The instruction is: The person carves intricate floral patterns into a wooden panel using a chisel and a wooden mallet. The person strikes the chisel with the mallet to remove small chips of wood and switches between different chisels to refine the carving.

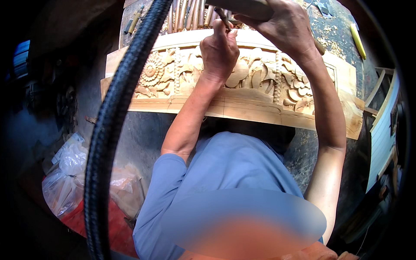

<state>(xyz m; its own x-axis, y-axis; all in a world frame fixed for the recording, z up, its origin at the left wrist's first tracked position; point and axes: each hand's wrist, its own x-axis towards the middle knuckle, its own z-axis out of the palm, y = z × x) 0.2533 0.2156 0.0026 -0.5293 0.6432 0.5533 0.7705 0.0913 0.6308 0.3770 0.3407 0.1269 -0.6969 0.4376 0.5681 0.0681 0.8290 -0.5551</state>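
A pale carved wooden panel, with a flower, leaves and rope-like dividers, lies across the workbench. Over its middle, my left hand is closed on a dark carving tool, probably a chisel, whose tip is hidden. At the top edge, my right hand grips a grey-brown mallet-like block, partly out of view, just right of the tool's upper end.
Several wood-handled tools lie behind the panel among shavings. A yellow object is on the bench's right. A black braided hose crosses the left. Plastic bags lie lower left; boards stand right.
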